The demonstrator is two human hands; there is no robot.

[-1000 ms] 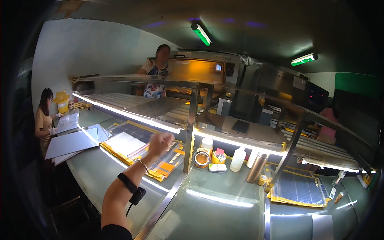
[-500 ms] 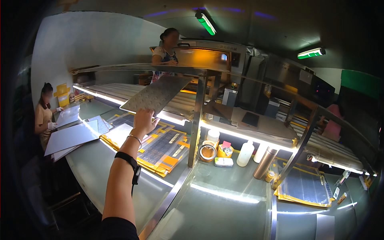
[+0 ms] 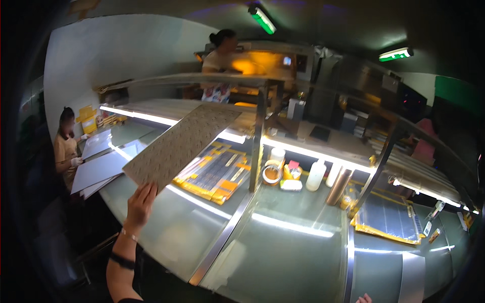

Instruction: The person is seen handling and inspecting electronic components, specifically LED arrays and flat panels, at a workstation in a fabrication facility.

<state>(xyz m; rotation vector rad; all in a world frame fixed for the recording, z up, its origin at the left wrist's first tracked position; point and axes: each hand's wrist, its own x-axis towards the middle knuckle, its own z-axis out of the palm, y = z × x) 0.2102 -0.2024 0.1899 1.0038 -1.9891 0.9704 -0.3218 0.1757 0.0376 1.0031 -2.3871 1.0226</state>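
My left hand [image 3: 141,204] grips the near lower corner of a flat grey-brown rectangular panel [image 3: 182,144] covered in rows of small marks. The panel slants up and away over the bench, its far end in front of the lit shelf. Below it, partly hidden, lies a stack of dark patterned sheets [image 3: 217,174] edged with yellow and orange tape. Only a few fingertips of my right hand [image 3: 364,299] show at the bottom edge, near a pale flat strip [image 3: 413,278]; whether they hold anything is hidden.
Metal posts [image 3: 258,141] carry the shelf above the glass-topped bench [image 3: 283,257]. Tape rolls [image 3: 272,174], a white bottle [image 3: 316,175] and a metallic flask [image 3: 340,186] stand beneath. More taped sheets [image 3: 386,214] lie right. One co-worker [image 3: 68,149] handles white sheets left; another [image 3: 217,65] stands behind.
My left hand has drawn the panel down toward me and to the left. Fingertips of my right hand have come in at the bottom. The co-worker behind has turned and moved slightly.
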